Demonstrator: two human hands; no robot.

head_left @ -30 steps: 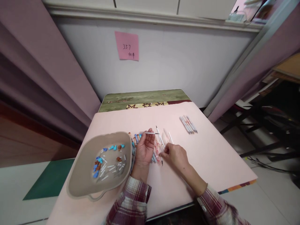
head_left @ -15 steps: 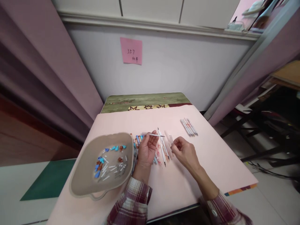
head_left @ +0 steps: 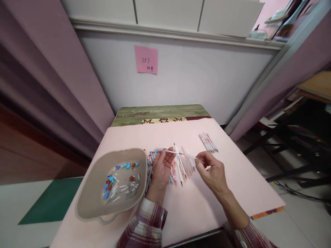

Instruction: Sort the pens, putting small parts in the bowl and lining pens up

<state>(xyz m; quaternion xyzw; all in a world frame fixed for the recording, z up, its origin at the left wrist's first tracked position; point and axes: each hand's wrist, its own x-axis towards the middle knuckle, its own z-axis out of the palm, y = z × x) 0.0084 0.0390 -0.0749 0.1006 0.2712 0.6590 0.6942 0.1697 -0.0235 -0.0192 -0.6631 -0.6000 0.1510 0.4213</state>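
My left hand (head_left: 162, 165), palm up, pinches a slim white pen refill (head_left: 169, 151) with a dark tip pointing right. A clear piece shows at the refill's left end. In the fingers of my right hand (head_left: 210, 168) is a translucent pen tube (head_left: 190, 156), its left end at the dark tip. Whether the tip is inside the tube I cannot tell. Beneath and between the hands lie several loose white refills (head_left: 178, 165) and translucent pinkish tubes (head_left: 187, 168). Blue and brown pen parts (head_left: 151, 157) lie beside my left hand, partly hidden by it.
A beige bin (head_left: 88, 193) on the left holds small blue, brown, white and clear pieces. A row of assembled-looking pens (head_left: 208, 142) lies at the back right of the pink-covered table (head_left: 248, 186). A pink note (head_left: 146, 60) is stuck on the wall behind.
My right hand has moved slightly right. The translucent tube in it has swung from nearly upright to lying in line with the refill's tip. My left hand keeps its hold.
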